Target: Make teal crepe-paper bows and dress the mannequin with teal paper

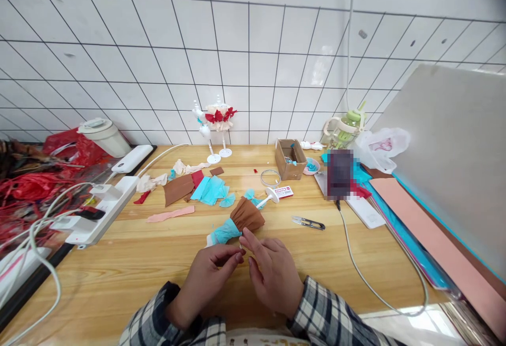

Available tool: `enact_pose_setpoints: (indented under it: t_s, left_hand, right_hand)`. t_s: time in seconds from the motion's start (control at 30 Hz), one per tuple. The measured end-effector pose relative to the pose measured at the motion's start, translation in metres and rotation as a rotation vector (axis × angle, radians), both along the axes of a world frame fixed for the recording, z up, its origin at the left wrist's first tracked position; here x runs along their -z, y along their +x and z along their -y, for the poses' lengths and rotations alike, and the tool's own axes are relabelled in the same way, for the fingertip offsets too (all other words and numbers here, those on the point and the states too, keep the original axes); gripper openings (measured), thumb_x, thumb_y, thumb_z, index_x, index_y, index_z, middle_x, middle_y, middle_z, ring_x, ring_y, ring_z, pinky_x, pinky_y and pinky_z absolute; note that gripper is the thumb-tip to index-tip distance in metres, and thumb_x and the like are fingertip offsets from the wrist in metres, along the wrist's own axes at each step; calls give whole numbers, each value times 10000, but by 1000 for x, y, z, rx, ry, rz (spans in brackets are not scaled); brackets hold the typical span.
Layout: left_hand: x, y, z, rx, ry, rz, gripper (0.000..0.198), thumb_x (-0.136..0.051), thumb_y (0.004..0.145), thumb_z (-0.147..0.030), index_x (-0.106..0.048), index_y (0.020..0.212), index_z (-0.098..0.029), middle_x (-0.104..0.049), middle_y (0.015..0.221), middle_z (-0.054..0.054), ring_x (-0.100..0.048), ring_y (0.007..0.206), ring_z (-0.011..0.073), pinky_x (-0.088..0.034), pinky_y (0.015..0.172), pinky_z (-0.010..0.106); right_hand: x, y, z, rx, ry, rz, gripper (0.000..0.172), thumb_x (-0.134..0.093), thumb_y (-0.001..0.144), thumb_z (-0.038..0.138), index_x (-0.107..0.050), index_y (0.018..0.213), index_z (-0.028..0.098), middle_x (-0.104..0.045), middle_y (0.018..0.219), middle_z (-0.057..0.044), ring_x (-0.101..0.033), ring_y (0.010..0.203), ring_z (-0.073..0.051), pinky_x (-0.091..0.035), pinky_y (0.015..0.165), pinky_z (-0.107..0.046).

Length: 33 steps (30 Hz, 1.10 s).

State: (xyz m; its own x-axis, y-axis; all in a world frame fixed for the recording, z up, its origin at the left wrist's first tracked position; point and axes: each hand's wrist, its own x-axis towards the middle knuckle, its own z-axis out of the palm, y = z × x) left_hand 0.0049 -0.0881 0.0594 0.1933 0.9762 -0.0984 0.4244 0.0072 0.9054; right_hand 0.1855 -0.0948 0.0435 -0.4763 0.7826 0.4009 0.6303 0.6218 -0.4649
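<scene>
A small white dress-form stand lies on its side on the table, wearing a light-blue crepe bodice [225,231] and a gathered brown skirt [248,214]. Its round white base [271,196] points to the right and away from me. Just in front of the bodice, my left hand [209,280] has thumb and forefinger pinched together; a tiny pale speck shows at the tips, too small to name. My right hand [274,269] is close beside it, fingers stretched forward and thumb apart, fingertips near the skirt's lower edge. I see nothing held in the right hand.
Thread snips [308,223] lie right of the skirt. Blue paper pieces [208,190], brown paper [177,190] and a pink strip [171,214] are scattered left. Behind stand a dressed form [220,117] and a cardboard box [290,159]. A power strip [103,211] and cables edge the left side.
</scene>
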Motion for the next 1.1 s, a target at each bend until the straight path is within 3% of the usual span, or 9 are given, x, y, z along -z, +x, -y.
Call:
enact_pose_setpoints:
  t_s: [0.27,0.6,0.77,1.1]
  left_hand:
    - [4,0,1,33,-59,47,253,-604,801,-379,-754,916,-212,-764,919,35,-695,847,205,-544,779,266]
    - [-1,2,2,-14,-34,7,260,-573,805,-383,-752,792,-195,-758,788,32,-690,756,201,-538,705,254]
    - [-2,3,2,21,-41,73,262,-598,795,-380,-743,921,-203,-759,936,44,-694,867,212,-544,792,268]
    - [9,-1,3,2,-64,126,244,-596,800,-379,-748,815,-189,-765,830,28,-699,797,199,-549,745,256]
  right_hand:
    - [-2,3,-1,-45,117,90,671,-469,867,172,-204,1481,120,-677,1098,-100,-593,878,-220,-433,742,-369]
    - [-6,5,-1,-72,116,81,635,-449,853,141,-258,1458,115,-672,1130,-90,-569,869,-220,-393,731,-373]
    - [-5,5,-1,-73,160,135,589,-452,862,147,-321,1436,125,-642,1198,-95,-564,870,-214,-390,727,-375]
    - [-3,5,2,-100,56,98,612,-484,861,148,-305,1446,162,-625,1237,-97,-571,913,-230,-378,755,-391]
